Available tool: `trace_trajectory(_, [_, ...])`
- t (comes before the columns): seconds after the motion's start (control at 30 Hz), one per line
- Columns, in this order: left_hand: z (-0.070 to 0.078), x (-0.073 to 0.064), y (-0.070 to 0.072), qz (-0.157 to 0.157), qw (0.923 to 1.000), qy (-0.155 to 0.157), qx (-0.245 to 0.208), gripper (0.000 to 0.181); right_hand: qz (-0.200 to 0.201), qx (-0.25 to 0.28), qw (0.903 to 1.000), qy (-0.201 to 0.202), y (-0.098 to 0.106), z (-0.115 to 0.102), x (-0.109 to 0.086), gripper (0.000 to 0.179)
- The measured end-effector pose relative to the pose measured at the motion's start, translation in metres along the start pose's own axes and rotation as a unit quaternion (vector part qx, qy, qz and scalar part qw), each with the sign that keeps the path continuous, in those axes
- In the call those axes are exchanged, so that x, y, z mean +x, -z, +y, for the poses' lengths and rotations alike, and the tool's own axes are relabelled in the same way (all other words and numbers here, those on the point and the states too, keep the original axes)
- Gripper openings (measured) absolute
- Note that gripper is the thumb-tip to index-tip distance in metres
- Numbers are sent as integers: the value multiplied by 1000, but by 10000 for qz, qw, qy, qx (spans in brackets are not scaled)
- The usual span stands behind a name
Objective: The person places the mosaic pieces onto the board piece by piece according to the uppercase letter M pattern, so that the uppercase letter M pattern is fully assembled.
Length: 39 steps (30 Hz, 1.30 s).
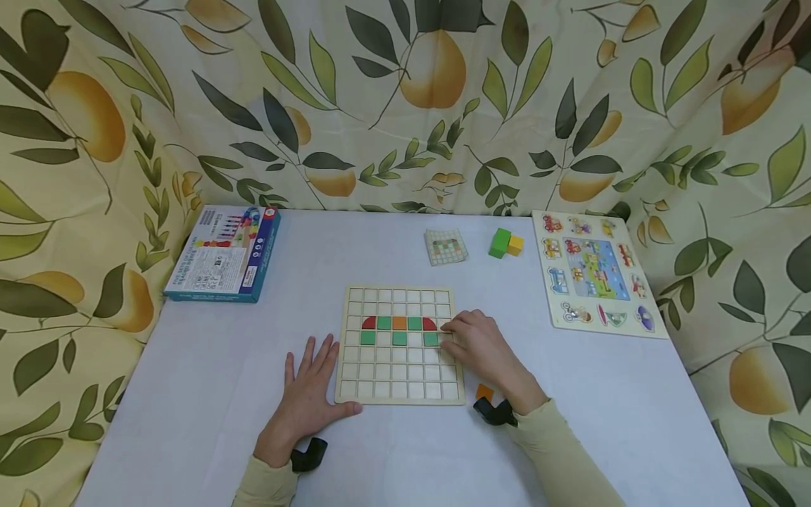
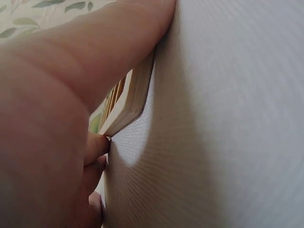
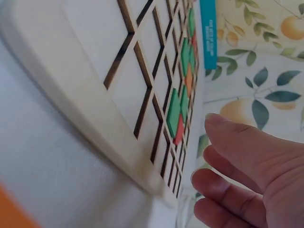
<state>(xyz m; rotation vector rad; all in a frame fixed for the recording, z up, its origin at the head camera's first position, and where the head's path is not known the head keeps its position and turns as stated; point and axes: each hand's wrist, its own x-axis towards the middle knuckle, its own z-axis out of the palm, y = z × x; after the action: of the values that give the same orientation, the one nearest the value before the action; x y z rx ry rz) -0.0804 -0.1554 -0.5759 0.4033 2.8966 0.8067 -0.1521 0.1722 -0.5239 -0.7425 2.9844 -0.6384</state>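
A wooden grid board lies flat in the middle of the table. Its upper rows hold several green square tiles, an orange square tile and two rounded red tiles, one at each end of the upper coloured row. With fingers spread, my left hand rests along the board's left side, thumb at its near edge. Over the right edge hovers my right hand, close to the right red tile. In the right wrist view its thumb and loosely bent fingers stand apart, holding nothing visible.
An orange piece lies by my right wrist. Behind the board are a small pattern card, a green block and a yellow block. A picture puzzle board lies right, a boxed game left.
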Motion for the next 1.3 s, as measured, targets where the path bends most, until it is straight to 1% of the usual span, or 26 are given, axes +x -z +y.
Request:
trace_trajectory(0.2, [0, -1, 1, 74, 9999, 40, -93, 116, 13, 30, 9998, -185, 8, 4, -19, 29])
trace_trajectory(0.37, [-1, -1, 1, 32, 10000, 62, -68, 116, -42, 11, 9991, -428, 14, 6, -38, 31])
trace_trajectory(0.63, [-1, -1, 1, 20, 10000, 52, -75, 116, -211, 7, 9967, -785, 16, 9, -66, 36])
trace_trajectory(0.8, [-1, 0, 1, -7, 10000, 55, -59, 117, -82, -3, 9974, -719, 16, 9, -81, 36])
trace_trajectory(0.97, [-1, 0, 0, 31, 10000, 37, -37, 117, -2, 40, 9981, -613, 13, 9, -87, 34])
trace_trajectory(1.3, [-1, 1, -1, 21, 10000, -9, -34, 117, -266, -331, 9973, -605, 6, 8, -89, 32])
